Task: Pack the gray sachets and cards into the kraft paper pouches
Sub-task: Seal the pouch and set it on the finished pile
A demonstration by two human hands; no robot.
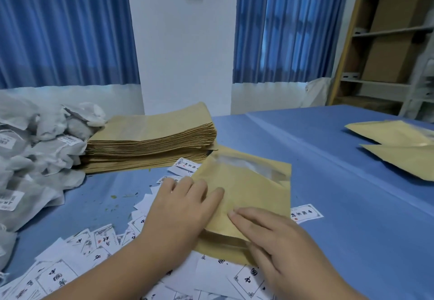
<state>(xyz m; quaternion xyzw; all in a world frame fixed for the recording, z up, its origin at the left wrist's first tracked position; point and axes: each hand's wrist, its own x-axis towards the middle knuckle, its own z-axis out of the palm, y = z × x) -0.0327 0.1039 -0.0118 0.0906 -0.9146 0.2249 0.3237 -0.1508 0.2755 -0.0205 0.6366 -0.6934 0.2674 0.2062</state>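
A kraft paper pouch (249,182) with a clear window lies flat on the blue table in front of me. My left hand (180,208) presses on its left side with straight fingers. My right hand (274,236) lies flat on its near right part, fingers extended. White printed cards (77,266) are scattered under and around the pouch. A thick stack of empty kraft pouches (152,140) stands behind. Gray sachets (35,156) are heaped at the far left.
Two more kraft pouches (397,144) lie at the right side of the blue table (352,205). A shelf unit with cardboard boxes (389,48) stands at the back right. Blue curtains hang behind the table.
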